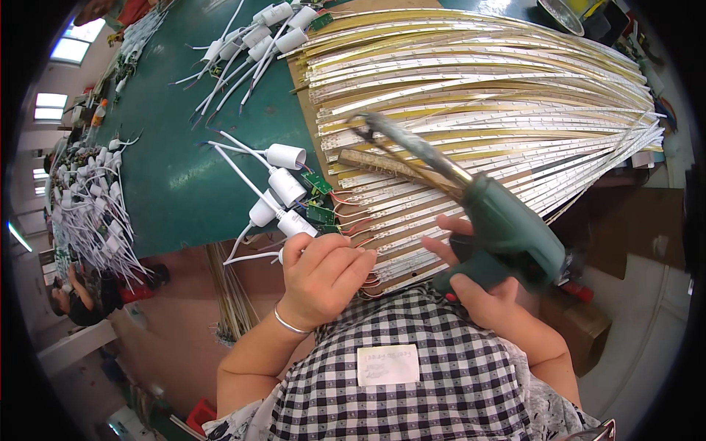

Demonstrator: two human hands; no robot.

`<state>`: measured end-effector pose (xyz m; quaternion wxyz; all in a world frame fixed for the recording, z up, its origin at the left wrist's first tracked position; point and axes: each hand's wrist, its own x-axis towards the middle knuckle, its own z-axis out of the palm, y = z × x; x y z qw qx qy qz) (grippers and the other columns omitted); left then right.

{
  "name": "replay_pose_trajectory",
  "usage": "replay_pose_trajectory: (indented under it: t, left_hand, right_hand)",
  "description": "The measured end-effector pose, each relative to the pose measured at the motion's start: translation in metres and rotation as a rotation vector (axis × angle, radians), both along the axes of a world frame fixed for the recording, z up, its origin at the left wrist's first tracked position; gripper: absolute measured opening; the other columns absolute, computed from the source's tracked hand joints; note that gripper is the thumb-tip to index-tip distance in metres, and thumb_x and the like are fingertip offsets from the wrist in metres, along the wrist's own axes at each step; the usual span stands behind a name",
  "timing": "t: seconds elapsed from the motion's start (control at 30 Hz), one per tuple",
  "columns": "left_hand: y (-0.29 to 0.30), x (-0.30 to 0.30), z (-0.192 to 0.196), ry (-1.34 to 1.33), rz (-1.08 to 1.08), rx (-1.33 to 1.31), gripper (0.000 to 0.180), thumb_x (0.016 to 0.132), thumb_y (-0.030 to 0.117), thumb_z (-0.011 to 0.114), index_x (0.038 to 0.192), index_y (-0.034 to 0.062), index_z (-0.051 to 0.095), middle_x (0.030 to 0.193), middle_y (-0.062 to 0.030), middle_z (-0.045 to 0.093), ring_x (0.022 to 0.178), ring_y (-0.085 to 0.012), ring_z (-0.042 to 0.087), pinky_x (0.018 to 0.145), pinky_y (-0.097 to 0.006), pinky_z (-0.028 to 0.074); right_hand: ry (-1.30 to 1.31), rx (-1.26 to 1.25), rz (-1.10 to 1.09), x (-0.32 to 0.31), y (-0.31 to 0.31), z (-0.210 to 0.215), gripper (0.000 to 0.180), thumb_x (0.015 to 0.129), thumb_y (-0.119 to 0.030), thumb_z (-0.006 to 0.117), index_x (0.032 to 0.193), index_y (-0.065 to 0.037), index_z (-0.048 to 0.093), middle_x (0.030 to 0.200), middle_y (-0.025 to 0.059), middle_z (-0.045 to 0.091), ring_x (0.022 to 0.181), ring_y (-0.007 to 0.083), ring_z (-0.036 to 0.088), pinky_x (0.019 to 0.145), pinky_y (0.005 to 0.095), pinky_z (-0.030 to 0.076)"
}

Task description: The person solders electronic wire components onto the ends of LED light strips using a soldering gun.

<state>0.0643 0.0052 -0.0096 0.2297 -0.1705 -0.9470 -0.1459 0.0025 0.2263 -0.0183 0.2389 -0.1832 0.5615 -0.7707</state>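
1. The right hand (489, 305) grasps the handle of a green pistol-shaped soldering gun (518, 228), thumb against the handle and 2 fingers reaching past it.
2. The left hand (323, 283) is curled at the near ends of the white LED strips (426, 224); its fingertips are hidden, so I cannot tell whether it pinches a wire or only presses there.
3. The strips lie fanned on a cardboard sheet (309, 121). Thin red wires (360, 222) run from 2 visible green circuit boards (321, 214) to the strip ends.
4. The step in hand appears to be soldering lamp leads to strip ends. The gun's tip is beyond the left hand, over the strips; contact cannot be judged. The next joint calls for the tip beside a lead held steady on its pad, with fingers clear of the heat.
5. A brown bar (379, 165) lies across the strips under the gun and could obstruct a low sweep; the left hand hides the nearest joints.
6. Just beyond the left hand, white lamp caps (285, 156) crowd the boards, trailing white cables (239, 170).
7. Farther out on the green workbench (176, 147) are another cap cluster (257, 44) and a larger cap heap (84, 202).
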Motion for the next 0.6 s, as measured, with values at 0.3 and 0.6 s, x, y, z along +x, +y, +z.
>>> replay_pose_trajectory:
  t: [0.3, 0.6]
  left_hand:
    - [0.0, 0.003, -0.013, -0.063, 0.002, 0.003, 0.017, 0.064, 0.013, 0.066, 0.081, 0.0133, 0.067, 0.072, 0.0075, 0.059, 0.074, -0.0125, 0.055, 0.075, -0.032, 0.03]
    - [-0.001, 0.0, -0.011, -0.061, 0.001, -0.026, 0.017, 0.064, 0.014, 0.065, 0.08, 0.0151, 0.067, 0.072, 0.0088, 0.058, 0.074, -0.0117, 0.054, 0.076, -0.033, 0.029]
  right_hand:
    - [-0.267, 0.194, 0.12, 0.005, -0.01, -0.011, 0.07, 0.07, -0.002, 0.061, 0.135, 0.001, 0.034, 0.147, 0.0235, 0.017, 0.135, 0.0291, 0.026, 0.104, 0.0395, 0.028]
    - [-0.272, 0.138, 0.034, 0.008, -0.013, -0.014, 0.064, 0.07, -0.004, 0.061, 0.13, 0.001, 0.039, 0.144, 0.0258, 0.022, 0.136, 0.0345, 0.023, 0.104, 0.0429, 0.026]
